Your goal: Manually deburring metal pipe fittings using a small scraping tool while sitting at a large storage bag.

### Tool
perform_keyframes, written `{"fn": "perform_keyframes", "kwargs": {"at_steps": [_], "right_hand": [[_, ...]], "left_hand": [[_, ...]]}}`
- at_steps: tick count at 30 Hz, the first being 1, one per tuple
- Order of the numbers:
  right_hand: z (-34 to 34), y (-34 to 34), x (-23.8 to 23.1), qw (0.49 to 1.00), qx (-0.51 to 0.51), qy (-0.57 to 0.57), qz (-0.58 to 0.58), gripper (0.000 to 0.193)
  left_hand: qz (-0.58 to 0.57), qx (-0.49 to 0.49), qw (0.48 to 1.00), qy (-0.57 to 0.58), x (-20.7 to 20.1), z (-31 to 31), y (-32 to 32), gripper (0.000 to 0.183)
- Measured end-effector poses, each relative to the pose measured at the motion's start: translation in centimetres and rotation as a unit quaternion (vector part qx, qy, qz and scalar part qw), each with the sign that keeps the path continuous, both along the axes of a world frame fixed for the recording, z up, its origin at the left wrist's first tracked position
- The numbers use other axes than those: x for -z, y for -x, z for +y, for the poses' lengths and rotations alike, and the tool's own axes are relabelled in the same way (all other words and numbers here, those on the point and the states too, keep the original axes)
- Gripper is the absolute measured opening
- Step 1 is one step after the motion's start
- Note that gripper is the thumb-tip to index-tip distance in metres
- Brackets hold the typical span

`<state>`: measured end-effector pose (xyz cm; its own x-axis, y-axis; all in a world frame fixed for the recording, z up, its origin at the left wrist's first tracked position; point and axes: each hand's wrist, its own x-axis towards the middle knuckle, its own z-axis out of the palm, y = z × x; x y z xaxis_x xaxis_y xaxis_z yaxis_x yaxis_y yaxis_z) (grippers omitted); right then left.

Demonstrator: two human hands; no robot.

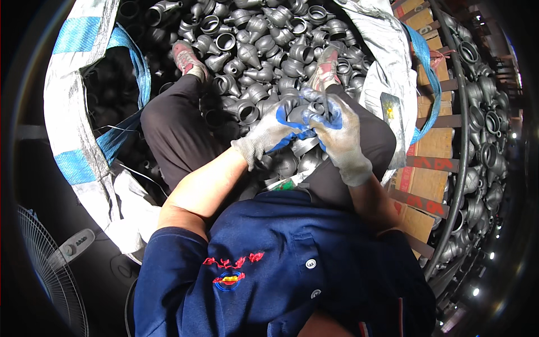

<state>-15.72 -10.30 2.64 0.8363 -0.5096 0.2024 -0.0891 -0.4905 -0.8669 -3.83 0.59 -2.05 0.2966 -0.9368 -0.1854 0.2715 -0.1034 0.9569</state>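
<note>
Both my hands meet above my lap, in grey knit gloves with blue-coated fingers. My left hand (276, 130) is closed around a dark grey rubber boot (297, 114), a hollow piece with a round neck. From the other side my right hand (338, 130) grips the same boot, its fingers curled at the opening. A thin dark strip stands up by the right fingers; whether it is a tool cannot be made out. Below and beyond the hands lies a heap of similar loose boots (255, 42), bulb-shaped with wide rings and narrow necks.
A large white woven sack (78, 135) with blue straps surrounds the heap and my legs. At the right stands a metal-framed crate (461, 129) with cardboard lining, holding more boots. A fan (50, 269) is at the lower left. My shoes rest among the pieces.
</note>
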Motion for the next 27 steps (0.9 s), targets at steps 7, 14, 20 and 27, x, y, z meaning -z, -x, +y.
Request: {"fn": "perform_keyframes", "kwargs": {"at_steps": [7,14,20,27], "right_hand": [[-0.7,0.9,-1.8,0.970,0.025,-0.238,-0.033,0.028],[-1.0,1.5,-2.5,0.964,0.047,-0.257,-0.050,0.029],[-0.3,1.0,-2.0,0.969,0.050,-0.235,-0.058,0.028],[-0.5,0.9,-2.5,0.962,0.065,-0.250,-0.084,0.027]], "left_hand": [[0.013,0.058,0.994,0.087,-1.3,-0.1,-0.7,0.051],[-0.003,0.045,0.993,0.105,-2.7,0.6,-1.1,0.042],[-0.131,0.046,0.988,0.073,-0.7,-0.4,-0.3,0.048],[-0.043,0.059,0.987,0.144,-2.3,0.0,-1.1,0.056]]}}
